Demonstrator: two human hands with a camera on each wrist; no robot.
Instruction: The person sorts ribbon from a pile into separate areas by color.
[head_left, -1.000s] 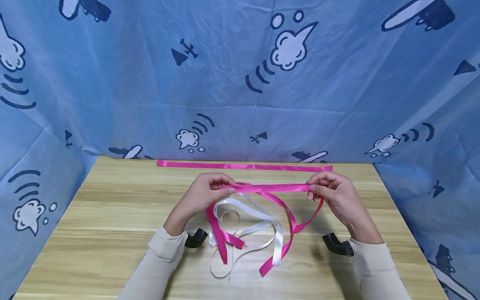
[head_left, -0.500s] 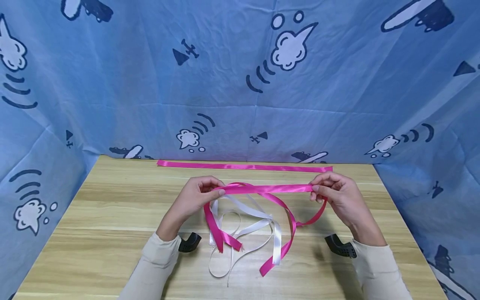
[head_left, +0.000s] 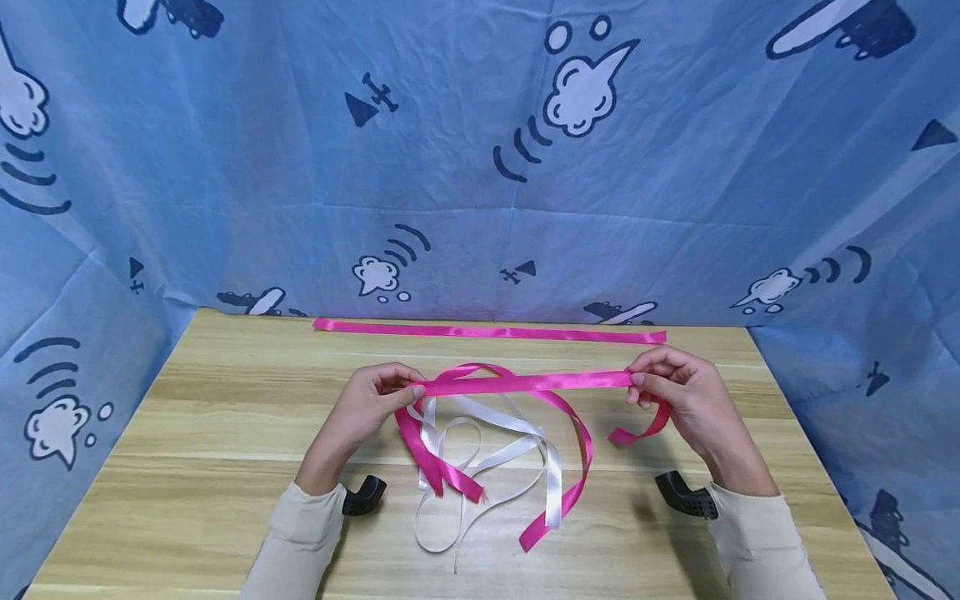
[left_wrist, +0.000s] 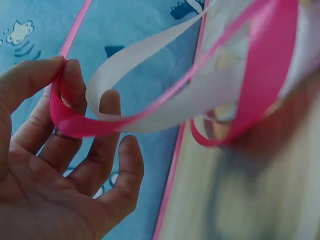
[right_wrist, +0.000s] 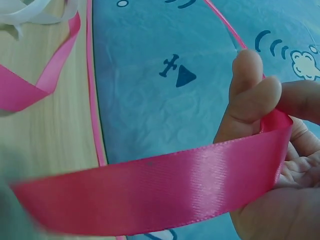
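Note:
A pink satin ribbon [head_left: 525,382] is stretched level between my two hands over the table. My left hand [head_left: 367,404] pinches it between thumb and forefinger, the other fingers loosely spread in the left wrist view. From there more pink ribbon hangs down in loops, with frayed ends low in the middle. My right hand [head_left: 686,396] pinches the ribbon on the other side, and a short tail [right_wrist: 150,190] of it curls down below the fingers. Tangled white ribbons [head_left: 517,450] and a thin cream ribbon [head_left: 438,550] lie beneath the taut stretch.
Another pink ribbon [head_left: 487,332] lies straight along the back edge of the wooden table [head_left: 225,442]. Behind it hangs a blue patterned cloth [head_left: 450,167], which also closes off both sides. Black wrist mounts [head_left: 365,497] sit at the cuffs of both sleeves.
My left hand has slid left and slightly down, my right hand a little right, lengthening the taut stretch. The ribbon's right end has come free of the pile and now dangles under my right hand.

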